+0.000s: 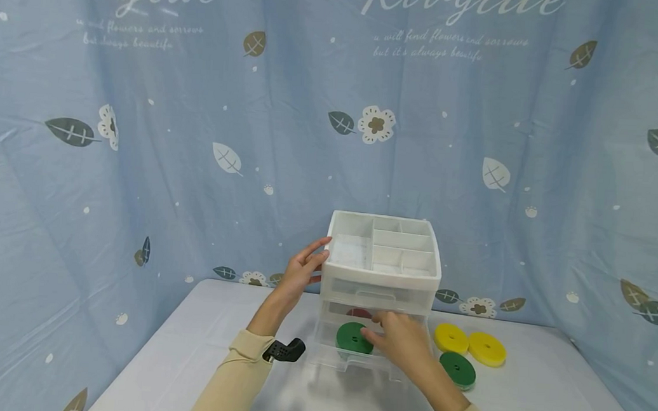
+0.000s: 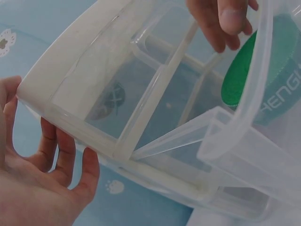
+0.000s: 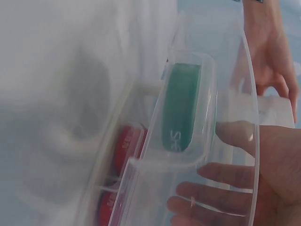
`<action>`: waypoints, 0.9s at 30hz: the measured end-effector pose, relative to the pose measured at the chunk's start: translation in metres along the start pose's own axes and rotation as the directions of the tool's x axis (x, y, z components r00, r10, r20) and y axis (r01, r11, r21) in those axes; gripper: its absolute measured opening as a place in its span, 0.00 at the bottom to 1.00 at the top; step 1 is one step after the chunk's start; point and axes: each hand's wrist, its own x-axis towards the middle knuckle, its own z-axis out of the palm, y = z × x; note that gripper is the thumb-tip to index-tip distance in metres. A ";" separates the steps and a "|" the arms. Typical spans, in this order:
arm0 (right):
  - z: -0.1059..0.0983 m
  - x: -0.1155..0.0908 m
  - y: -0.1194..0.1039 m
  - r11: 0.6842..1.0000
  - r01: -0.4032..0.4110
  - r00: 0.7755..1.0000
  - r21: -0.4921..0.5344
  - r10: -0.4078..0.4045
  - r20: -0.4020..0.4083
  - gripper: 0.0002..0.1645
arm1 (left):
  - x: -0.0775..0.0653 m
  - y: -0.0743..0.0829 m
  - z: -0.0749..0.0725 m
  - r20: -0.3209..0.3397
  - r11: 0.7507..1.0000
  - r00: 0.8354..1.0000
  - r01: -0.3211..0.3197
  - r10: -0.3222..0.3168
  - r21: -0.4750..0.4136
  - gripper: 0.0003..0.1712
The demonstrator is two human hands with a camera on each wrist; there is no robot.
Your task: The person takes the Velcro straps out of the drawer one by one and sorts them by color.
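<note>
A white drawer unit (image 1: pixel 381 279) with clear drawers stands on the table. My left hand (image 1: pixel 299 270) rests its fingertips on the unit's left side, fingers spread and slightly bent. A clear drawer (image 1: pixel 327 353) is pulled out toward me, and a green disc (image 1: pixel 351 337) with a small central hole lies in it. Over that drawer is my right hand (image 1: pixel 402 341), its thumb near the green disc. In the right wrist view its fingers (image 3: pixel 214 195) are loosely extended with nothing gripped. Red discs (image 3: pixel 127 146) show through clear plastic; which drawer holds them I cannot tell.
To the right of the unit lie two yellow discs (image 1: pixel 487 349) and another green disc (image 1: pixel 457 370) on the white tablecloth (image 1: pixel 544 399). The unit's top has a divided tray (image 1: pixel 351 248). A blue printed curtain (image 1: pixel 289 113) hangs behind.
</note>
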 end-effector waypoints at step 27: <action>0.020 0.014 -0.036 1.000 -0.012 0.995 -0.001 0.012 0.099 0.26 | 0.000 0.000 -0.001 0.017 1.000 1.000 -0.016 0.016 0.003 0.24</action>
